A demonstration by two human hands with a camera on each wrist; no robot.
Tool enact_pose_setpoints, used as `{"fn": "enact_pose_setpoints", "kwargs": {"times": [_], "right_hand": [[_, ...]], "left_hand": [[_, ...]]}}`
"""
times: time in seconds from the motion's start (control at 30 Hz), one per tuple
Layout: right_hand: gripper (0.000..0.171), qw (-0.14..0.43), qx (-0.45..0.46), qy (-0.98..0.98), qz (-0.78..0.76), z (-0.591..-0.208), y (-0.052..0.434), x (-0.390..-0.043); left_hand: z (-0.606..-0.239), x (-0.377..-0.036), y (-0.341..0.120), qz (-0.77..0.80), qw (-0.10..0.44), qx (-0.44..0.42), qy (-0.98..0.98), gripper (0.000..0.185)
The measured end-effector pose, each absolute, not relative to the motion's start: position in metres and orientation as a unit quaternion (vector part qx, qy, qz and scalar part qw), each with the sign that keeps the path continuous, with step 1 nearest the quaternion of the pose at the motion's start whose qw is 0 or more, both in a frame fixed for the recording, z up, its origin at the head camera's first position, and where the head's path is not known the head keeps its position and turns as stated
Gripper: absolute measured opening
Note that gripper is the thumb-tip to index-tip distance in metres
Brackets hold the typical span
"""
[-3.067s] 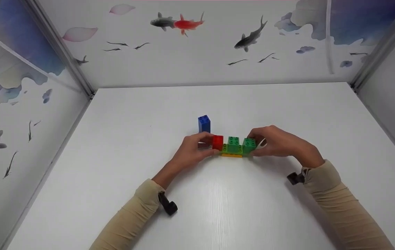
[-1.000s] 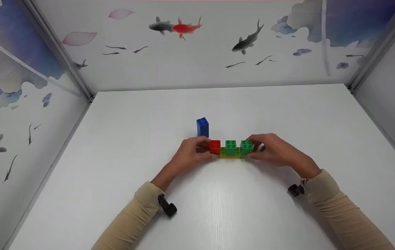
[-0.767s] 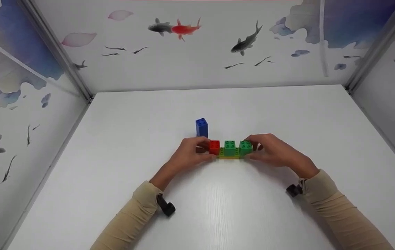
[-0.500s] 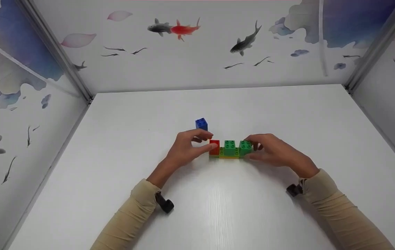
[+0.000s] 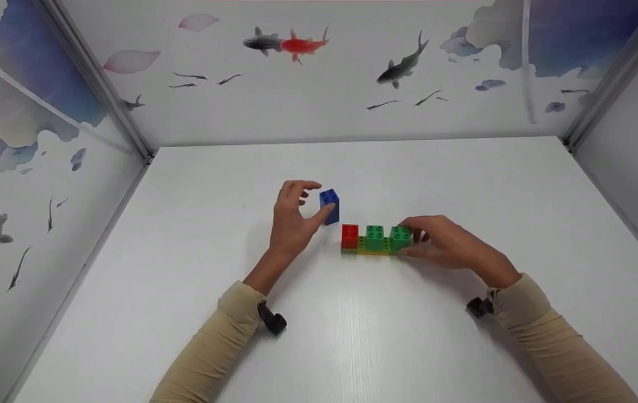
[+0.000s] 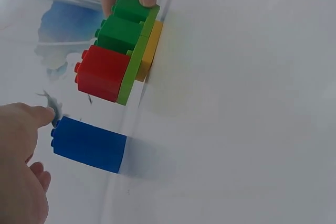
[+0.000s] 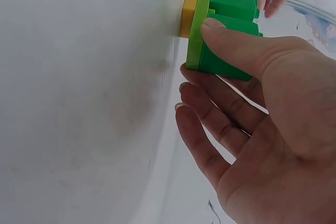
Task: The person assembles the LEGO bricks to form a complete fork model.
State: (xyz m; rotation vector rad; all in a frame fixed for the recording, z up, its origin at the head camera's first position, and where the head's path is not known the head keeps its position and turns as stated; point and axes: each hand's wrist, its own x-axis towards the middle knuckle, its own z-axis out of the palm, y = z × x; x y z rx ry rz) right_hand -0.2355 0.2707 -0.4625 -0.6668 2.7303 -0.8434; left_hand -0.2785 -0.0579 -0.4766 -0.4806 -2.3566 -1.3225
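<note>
A tall blue toy building block [image 5: 329, 215] stands upright on the table. My left hand [image 5: 292, 221] is around its left side, thumb and fingers spread apart; the left wrist view shows space between most of the hand [image 6: 21, 156] and the block [image 6: 89, 145]. To the right stands an assembly of a red block [image 5: 350, 236], two green blocks [image 5: 375, 237] and a light green plate [image 6: 137, 59] on a yellow piece [image 6: 150, 51]. My right hand [image 5: 447, 240] pinches its right end, the thumb lying on the light green plate and green block in the right wrist view.
The white table [image 5: 363, 324] is bounded at the back by a panel [image 5: 324, 117] printed with fish and petals. Similar side panels [image 5: 27, 218] rise at left and right. A small black wrist camera [image 5: 274, 322] hangs under each cuff.
My left hand has let go of the red end of the assembly and moved up and left to the blue block. The right hand keeps its hold on the other end.
</note>
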Motion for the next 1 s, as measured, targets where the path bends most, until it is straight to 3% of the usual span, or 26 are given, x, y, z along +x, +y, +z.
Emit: {"fn": "enact_pose_setpoints", "kwargs": {"times": [0.23,0.5,1.0], "right_hand": [[0.04,0.104,-0.224,0.926,-0.287,-0.462,0.27,-0.235],[0.037,0.103,-0.225,0.924,-0.29,-0.462,0.269,-0.236],[0.04,0.097,-0.234,0.918,-0.305,-0.462,0.272,-0.237]], "left_hand": [[-0.486,-0.282,-0.061,-0.483,0.126,-0.167,-0.85,0.055],[-0.489,-0.284,-0.063,-0.485,0.125,-0.167,-0.85,0.043],[-0.487,-0.282,-0.063,-0.491,0.108,-0.177,-0.846,0.043]]}}
